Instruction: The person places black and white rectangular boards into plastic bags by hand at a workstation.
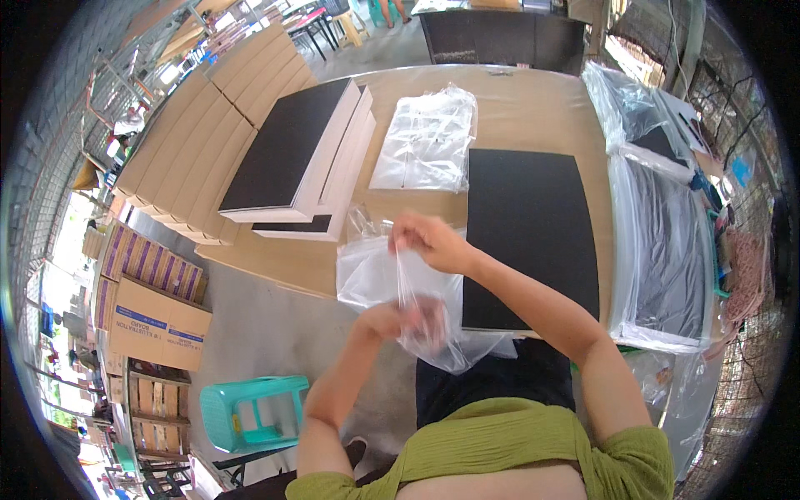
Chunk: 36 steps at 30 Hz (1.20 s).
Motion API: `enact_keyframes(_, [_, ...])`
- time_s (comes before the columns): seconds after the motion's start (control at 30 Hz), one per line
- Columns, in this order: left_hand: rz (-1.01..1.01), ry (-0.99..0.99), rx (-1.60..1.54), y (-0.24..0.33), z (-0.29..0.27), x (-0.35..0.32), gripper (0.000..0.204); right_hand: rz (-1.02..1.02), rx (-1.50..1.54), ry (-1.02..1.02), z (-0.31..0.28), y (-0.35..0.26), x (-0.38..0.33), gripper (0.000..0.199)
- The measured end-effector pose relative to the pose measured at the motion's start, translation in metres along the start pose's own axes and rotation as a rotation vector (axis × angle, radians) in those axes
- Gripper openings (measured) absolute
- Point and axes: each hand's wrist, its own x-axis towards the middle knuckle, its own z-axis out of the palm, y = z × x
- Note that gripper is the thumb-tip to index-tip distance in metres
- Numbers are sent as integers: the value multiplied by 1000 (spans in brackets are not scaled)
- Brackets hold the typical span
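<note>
Both my hands are on a clear plastic bag at the table's near edge. My right hand pinches its upper edge between thumb and fingers. Lower down, my left hand shows through or behind the loose film, its fingers blurred, so how they close is unclear. The bag hangs crumpled below the table edge. To the right of my hands lies a black board, flat on the brown-covered table. Beyond them is a pile of clear plastic bags.
Stacked black-and-white boards stand left on the table, beside rows of brown cartons. Plastic-wrapped black boards lie along the right side. A green stool and cardboard boxes are on the floor at left.
</note>
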Motion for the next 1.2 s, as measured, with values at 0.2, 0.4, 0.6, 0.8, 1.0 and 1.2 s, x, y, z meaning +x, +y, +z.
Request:
enact_keyframes(0.2, [132, -301, 329, 3, 10, -31, 38, 383, 946, -1321, -10, -45, -49, 36])
enact_keyframes(0.4, [288, -54, 208, 17, 45, -20, 36, -412, 881, -944, -43, -89, -136, 40])
enact_keyframes(0.6, [239, 130, 26, -13, 75, -7, 21, 402, 777, -881, -89, -89, -171, 43])
enact_keyframes(0.8, [-168, 39, 359, 14, 69, 32, 30, 73, 512, -102, -107, -62, -250, 41])
enact_keyframes(1.0, [557, -182, -500, 0, 46, 20, 37, 549, 955, -112, -123, -99, -237, 40])
enact_keyframes(1.2, [671, -88, -536, 1, 53, 34, 33, 154, 1188, 93, -98, -121, -241, 16])
